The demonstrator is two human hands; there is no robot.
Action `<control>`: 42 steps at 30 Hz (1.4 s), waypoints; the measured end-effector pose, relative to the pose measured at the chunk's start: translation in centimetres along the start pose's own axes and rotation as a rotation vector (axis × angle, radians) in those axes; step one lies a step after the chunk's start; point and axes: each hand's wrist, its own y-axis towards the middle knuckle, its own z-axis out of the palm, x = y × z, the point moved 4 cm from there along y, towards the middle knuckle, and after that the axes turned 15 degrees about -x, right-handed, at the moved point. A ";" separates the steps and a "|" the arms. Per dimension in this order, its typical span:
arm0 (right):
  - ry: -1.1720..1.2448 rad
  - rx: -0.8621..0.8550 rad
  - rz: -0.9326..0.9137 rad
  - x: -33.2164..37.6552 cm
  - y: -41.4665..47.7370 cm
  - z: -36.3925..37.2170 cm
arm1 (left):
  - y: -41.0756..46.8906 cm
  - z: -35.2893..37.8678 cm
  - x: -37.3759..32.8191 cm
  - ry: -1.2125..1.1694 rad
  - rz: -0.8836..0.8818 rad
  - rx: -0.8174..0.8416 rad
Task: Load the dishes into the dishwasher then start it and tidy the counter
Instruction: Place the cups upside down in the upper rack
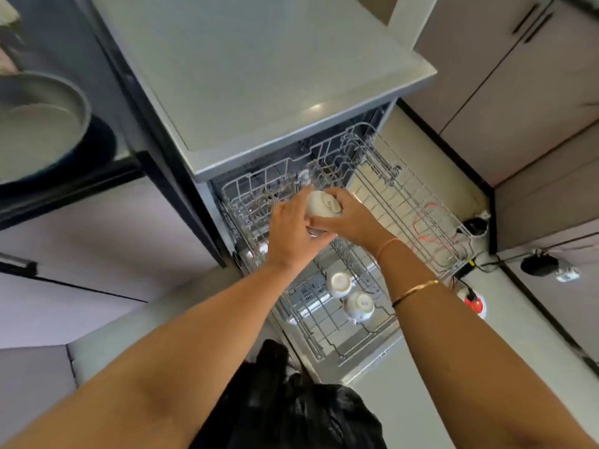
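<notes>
Fingers (335,193) of left hand (291,236), right hand (351,218) grip one white bowl (322,205); two cups (338,284) (359,305) inverted in lower rack (311,322).

One wide-angle head view looks steeply down from close above the dishwasher rack (385,170) at frame centre, its margins seemingly warped and soft.
</notes>
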 end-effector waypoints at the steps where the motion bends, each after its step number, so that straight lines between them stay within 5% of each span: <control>1: -0.019 -0.030 0.024 -1.6 0.3 0.2 | -0.4 1.4 0.6 0.010 0.000 0.049; 11: -0.243 -0.189 0.188 -14.9 3.5 5.0 | -5.6 6.4 12.6 0.749 0.267 0.684; 25: -0.506 0.075 0.109 -17.3 3.9 8.9 | -6.2 6.9 13.3 0.819 0.347 0.643; 42: -0.481 -0.131 0.189 -17.9 3.5 8.9 | -6.2 6.8 13.1 0.800 0.331 0.653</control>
